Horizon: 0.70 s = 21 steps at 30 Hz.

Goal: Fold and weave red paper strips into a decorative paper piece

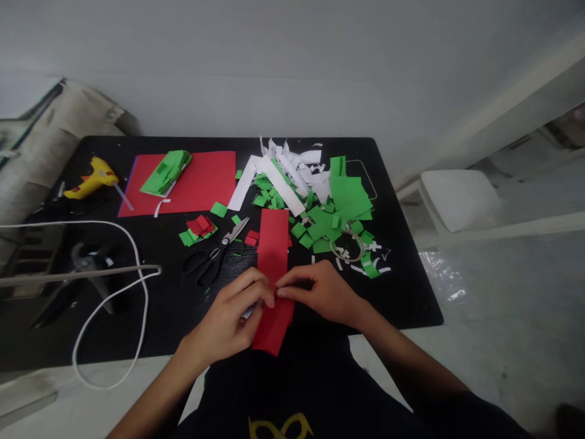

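A long red paper strip (274,238) runs from the middle of the table toward my body, with its near end over the front edge. It appears folded or layered at that near end. My left hand (235,311) grips the strip's left side with bent fingers, thumb lower down. From the right, my right hand (322,292) pinches the same strip with thumb and forefinger, its fingertips almost meeting the left ones. What lies right between the fingertips is hidden. Black-handled scissors (212,256) lie partly open to the left, beside small red and green paper pieces (200,228).
Cut green paper (350,198) and white paper strips (283,183) are heaped beyond my hands, near a tape roll (336,250). A red sheet (208,180) bears folded green paper (167,172). Leftward are a yellow glue gun (95,178), pliers-like tool (86,268) and white cable (145,305).
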Tool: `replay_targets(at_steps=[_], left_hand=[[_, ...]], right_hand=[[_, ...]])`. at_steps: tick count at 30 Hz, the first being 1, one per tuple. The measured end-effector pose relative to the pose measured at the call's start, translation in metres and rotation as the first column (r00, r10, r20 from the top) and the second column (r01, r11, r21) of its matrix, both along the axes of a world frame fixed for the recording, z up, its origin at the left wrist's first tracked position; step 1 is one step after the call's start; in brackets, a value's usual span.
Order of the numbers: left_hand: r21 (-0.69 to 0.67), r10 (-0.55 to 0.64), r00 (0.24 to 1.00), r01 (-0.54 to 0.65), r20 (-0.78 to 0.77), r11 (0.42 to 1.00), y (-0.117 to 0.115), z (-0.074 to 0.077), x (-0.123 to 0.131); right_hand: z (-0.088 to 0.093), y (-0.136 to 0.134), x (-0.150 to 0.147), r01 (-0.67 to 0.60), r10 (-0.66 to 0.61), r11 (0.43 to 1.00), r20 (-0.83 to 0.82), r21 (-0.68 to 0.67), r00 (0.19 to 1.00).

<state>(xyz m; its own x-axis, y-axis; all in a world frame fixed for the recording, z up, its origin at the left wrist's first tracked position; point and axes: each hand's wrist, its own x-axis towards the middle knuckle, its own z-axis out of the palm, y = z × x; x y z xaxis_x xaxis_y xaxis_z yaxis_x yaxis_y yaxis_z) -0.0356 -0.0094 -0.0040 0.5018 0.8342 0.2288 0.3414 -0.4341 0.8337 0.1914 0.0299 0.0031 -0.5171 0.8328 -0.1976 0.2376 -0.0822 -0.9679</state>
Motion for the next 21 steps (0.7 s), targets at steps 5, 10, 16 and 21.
replay_targets(at_steps=[5, 10, 16, 21], left_hand=[[0.008, 0.051, 0.998, -0.051, 0.027, 0.999, -0.0001, -0.0004, -0.0005], [0.015, 0.052, 0.997, -0.053, 0.053, 0.998, 0.0004, 0.0024, 0.0000], [0.007, 0.051, 0.997, -0.052, 0.054, 0.999, 0.0011, 0.0017, 0.0004], [-0.039, 0.059, 0.996, -0.057, 0.061, 0.998, 0.0025, 0.0044, 0.0000]], right_hand=[[0.0049, -0.0024, 0.0003, 0.016, -0.015, 1.000, -0.012, 0.018, 1.000], [0.0076, -0.0036, 0.0013, 0.031, -0.031, 0.999, -0.016, 0.019, 0.999], [0.0089, -0.0034, 0.0017, 0.043, -0.043, 0.998, 0.003, 0.049, 0.999], [0.0084, -0.0028, 0.0006, 0.055, -0.059, 0.993, 0.038, 0.104, 0.998]])
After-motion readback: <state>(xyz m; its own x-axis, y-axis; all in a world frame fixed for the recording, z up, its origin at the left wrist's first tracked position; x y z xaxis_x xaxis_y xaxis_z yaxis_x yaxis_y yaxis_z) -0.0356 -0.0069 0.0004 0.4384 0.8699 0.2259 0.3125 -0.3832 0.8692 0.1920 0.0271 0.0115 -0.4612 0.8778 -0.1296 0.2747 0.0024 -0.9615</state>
